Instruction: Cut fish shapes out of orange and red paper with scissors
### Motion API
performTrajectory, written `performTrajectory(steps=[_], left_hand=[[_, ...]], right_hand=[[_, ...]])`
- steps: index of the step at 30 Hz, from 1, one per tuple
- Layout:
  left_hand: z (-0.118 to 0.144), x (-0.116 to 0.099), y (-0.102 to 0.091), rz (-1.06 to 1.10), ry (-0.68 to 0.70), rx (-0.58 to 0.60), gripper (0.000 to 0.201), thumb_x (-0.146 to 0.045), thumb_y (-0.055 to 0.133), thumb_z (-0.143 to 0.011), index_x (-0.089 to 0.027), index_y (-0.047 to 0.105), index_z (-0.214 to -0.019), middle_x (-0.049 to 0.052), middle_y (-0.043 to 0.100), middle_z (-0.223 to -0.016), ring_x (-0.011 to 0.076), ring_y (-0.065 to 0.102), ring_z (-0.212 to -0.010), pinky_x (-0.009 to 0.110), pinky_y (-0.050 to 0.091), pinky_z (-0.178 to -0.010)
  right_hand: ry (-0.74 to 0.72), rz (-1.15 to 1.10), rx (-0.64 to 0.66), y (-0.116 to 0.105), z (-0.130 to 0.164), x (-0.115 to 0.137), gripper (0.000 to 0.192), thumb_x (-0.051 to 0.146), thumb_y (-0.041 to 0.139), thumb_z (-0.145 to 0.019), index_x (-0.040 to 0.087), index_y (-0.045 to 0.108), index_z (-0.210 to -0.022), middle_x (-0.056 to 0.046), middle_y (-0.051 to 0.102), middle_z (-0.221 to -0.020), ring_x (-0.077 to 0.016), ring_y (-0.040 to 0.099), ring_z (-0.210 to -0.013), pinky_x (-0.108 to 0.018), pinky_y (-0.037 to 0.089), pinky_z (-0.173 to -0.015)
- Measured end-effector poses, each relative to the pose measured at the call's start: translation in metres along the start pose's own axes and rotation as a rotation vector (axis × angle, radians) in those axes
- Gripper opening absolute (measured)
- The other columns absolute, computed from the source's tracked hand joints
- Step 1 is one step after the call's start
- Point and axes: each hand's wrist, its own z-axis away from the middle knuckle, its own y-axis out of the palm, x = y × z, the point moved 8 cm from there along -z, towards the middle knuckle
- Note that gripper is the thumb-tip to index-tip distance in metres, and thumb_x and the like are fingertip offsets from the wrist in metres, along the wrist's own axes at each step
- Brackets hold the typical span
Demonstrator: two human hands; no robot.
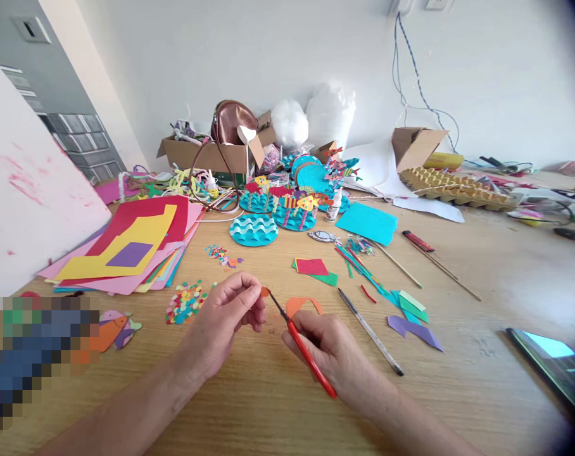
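Between the thumb and fingers of my left hand [235, 310] is a small orange paper piece [265, 292], mostly covered by the fingertips. My right hand [323, 348] grips red-handled scissors [309, 354], whose dark blade tips touch or nearly touch that piece. An orange paper offcut [303, 305] with a curved edge lies on the table just behind my right hand. Beside my left hand spreads a heap of coloured paper dots [187, 303]. To the right of my right hand rests a clear pen [370, 330].
Stacked coloured sheets [140, 234] lie at left. Behind stand blue wavy paper decorations [253, 229], a glue bottle [334, 206], and a cardboard box [206, 156] with a brown bag [235, 123]. Egg trays [453, 188] sit back right, a phone [548, 361] at the right edge.
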Motion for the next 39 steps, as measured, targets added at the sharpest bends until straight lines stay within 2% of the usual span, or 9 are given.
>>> performTrajectory(steps=[10, 17, 25, 30, 35, 39], left_hand=[[-0.0009, 0.0001, 0.0032, -0.124, 0.034, 0.049, 0.013, -0.024, 0.054, -0.08, -0.016, 0.054, -0.069, -0.004, 0.054, -0.057, 0.0073, 0.047, -0.054, 0.019, 0.04, -0.052], [-0.0007, 0.0034, 0.0051, -0.155, 0.005, 0.107, 0.011, -0.023, 0.055, -0.08, -0.017, 0.056, -0.071, -0.004, 0.054, -0.058, 0.0079, 0.047, -0.056, 0.019, 0.04, -0.053], [-0.0014, 0.0053, 0.0017, -0.018, -0.024, 0.04, 0.01, -0.021, 0.056, -0.079, -0.017, 0.054, -0.07, -0.004, 0.054, -0.058, 0.0072, 0.047, -0.054, 0.018, 0.039, -0.05], [-0.0004, 0.0058, 0.0027, -0.034, -0.024, 0.058, 0.01, -0.02, 0.055, -0.079, -0.017, 0.055, -0.07, -0.004, 0.054, -0.057, 0.0072, 0.047, -0.053, 0.018, 0.039, -0.05], [0.0003, 0.0033, -0.0023, -0.005, -0.018, 0.019, 0.009, -0.022, 0.057, -0.077, -0.017, 0.055, -0.07, -0.004, 0.054, -0.058, 0.0072, 0.048, -0.053, 0.018, 0.038, -0.049], [-0.0004, 0.0063, -0.0005, -0.056, -0.032, 0.05, 0.011, -0.022, 0.056, -0.078, -0.017, 0.054, -0.069, -0.004, 0.053, -0.055, 0.0072, 0.046, -0.051, 0.018, 0.038, -0.049]], right_hand=[[0.02, -0.026, 0.033, 0.0023, -0.0014, -0.001, 0.031, 0.03, 0.045, -0.082, 0.02, 0.033, -0.055, 0.007, 0.03, -0.049, -0.0078, 0.028, -0.046, -0.021, 0.021, -0.041], [0.034, -0.02, 0.065, 0.0018, -0.0024, -0.0007, 0.03, 0.03, 0.044, -0.082, 0.02, 0.033, -0.057, 0.007, 0.03, -0.05, -0.0082, 0.028, -0.046, -0.021, 0.022, -0.042], [0.006, 0.025, 0.081, 0.0023, -0.0025, -0.0003, 0.031, 0.032, 0.044, -0.083, 0.02, 0.032, -0.058, 0.006, 0.03, -0.053, -0.0085, 0.028, -0.049, -0.021, 0.022, -0.044], [0.034, 0.017, 0.093, 0.0037, -0.0024, 0.0002, 0.03, 0.03, 0.043, -0.083, 0.02, 0.032, -0.058, 0.007, 0.029, -0.052, -0.0085, 0.028, -0.049, -0.021, 0.022, -0.044], [0.038, 0.006, 0.094, 0.0032, -0.0025, -0.0003, 0.031, 0.031, 0.045, -0.083, 0.019, 0.033, -0.057, 0.006, 0.03, -0.053, -0.0083, 0.028, -0.049, -0.021, 0.022, -0.044], [0.03, -0.018, 0.109, 0.0048, -0.0029, -0.0003, 0.032, 0.032, 0.045, -0.083, 0.019, 0.032, -0.057, 0.007, 0.03, -0.052, -0.008, 0.028, -0.048, -0.02, 0.022, -0.043]])
